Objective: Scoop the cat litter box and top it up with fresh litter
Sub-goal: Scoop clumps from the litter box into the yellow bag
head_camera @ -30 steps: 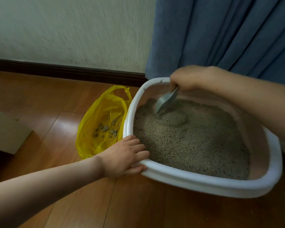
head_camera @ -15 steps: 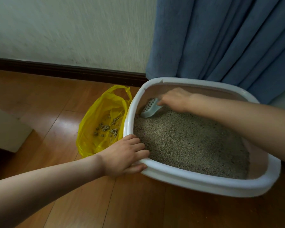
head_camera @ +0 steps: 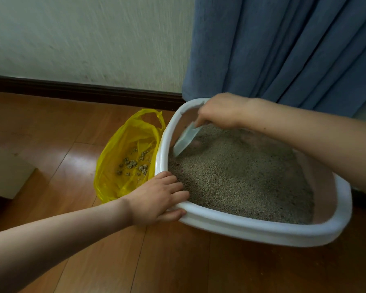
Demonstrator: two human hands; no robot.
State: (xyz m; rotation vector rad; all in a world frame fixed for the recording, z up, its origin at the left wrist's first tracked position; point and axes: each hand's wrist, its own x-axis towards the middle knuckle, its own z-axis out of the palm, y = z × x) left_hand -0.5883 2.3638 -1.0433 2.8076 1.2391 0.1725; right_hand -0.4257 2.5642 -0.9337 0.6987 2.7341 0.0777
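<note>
The right hand (head_camera: 220,111) grips the pale grey plastic scoop (head_camera: 185,138), blade angled down-left into the litter beside the yellow plastic bag (head_camera: 123,149); the left hand (head_camera: 156,199) clasps the white litter box's rim (head_camera: 241,227).

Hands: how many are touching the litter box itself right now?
1. The left hand grips the litter box at its near-left rim. The right hand holds only the scoop above the litter.

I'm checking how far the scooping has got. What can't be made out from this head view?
- Scoop: its handle is hidden in the right hand, its tip sunk in the litter, so any load can't be seen.
- Clumps under the litter surface: hidden.
- Litter box: far corner covered by the right arm.
- Yellow bag: near end hidden behind the left hand.
- Fresh litter: none in view.
</note>
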